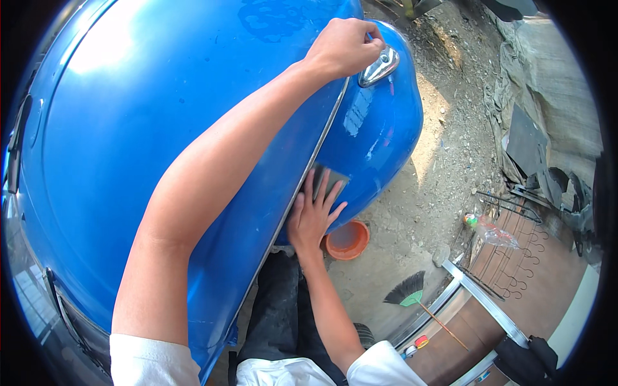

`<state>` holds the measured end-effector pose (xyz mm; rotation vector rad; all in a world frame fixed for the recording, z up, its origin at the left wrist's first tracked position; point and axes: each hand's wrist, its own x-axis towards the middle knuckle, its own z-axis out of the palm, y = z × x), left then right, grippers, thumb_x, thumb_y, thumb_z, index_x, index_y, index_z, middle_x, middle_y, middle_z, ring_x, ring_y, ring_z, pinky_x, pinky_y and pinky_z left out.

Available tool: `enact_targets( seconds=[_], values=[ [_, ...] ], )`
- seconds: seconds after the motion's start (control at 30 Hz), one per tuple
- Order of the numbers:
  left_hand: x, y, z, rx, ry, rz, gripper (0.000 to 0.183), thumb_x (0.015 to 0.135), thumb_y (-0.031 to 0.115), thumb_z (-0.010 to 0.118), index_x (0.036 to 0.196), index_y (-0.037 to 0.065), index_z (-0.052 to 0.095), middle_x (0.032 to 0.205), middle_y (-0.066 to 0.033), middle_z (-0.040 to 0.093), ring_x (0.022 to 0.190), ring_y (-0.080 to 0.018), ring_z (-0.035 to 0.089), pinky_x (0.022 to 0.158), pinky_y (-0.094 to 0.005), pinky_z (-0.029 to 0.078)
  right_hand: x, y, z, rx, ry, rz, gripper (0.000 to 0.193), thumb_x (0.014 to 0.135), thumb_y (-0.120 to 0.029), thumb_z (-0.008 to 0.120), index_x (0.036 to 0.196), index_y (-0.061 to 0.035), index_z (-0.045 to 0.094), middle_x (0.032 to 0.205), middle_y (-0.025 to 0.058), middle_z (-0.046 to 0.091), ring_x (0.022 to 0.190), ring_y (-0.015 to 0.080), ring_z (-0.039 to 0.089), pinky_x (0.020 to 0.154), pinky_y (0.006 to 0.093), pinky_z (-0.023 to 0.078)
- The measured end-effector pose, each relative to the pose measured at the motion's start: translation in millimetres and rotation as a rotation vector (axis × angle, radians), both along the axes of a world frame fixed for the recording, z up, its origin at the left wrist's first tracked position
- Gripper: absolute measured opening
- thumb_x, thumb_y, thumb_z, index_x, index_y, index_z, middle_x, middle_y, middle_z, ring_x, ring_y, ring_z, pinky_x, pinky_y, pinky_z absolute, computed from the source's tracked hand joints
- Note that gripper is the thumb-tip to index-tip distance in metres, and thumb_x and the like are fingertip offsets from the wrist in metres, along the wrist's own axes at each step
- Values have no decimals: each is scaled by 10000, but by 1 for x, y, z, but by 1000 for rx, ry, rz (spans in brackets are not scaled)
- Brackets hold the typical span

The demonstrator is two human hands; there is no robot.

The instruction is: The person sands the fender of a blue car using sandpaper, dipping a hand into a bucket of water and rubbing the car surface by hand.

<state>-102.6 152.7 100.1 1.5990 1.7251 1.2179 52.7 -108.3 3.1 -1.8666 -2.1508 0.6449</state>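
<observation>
A dark grey sheet of sandpaper point(337, 183) lies flat on the blue fender point(396, 122). My right hand point(310, 219) presses on it, fingers spread and stretched out, close to the chrome trim strip. Farther up, my left hand point(344, 48) rests by the fender's top with its fingers curled closed. What those fingers hold, if anything, is hidden. Just below them sits a chrome teardrop-shaped fitting point(380, 67). Pale streaks and a light rubbed patch mark the fender's paint between my hands. Under my left arm spreads the blue hood point(161, 96), with wet spots near its top.
An orange bucket point(347, 239) of cloudy water stands on the ground below the fender. To the right are a broom point(412, 294), wire hangers point(515, 254) on a brown panel, a plastic bag point(494, 233) and dark scrap panels point(528, 145). Bare gravelly ground runs alongside.
</observation>
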Motion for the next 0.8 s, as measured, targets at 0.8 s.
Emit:
enact_targets(
  seconds=[0.8],
  values=[
    [-2, 6, 12, -39, 15, -40, 270, 826, 172, 552, 906, -33, 708, 793, -259, 670, 728, -347, 692, 689, -401, 532, 55, -29, -22, -60, -38, -12, 556, 1030, -356, 362, 1543, -147, 313, 1623, 235, 75, 1484, 476, 28, 1149, 637, 44]
  ],
)
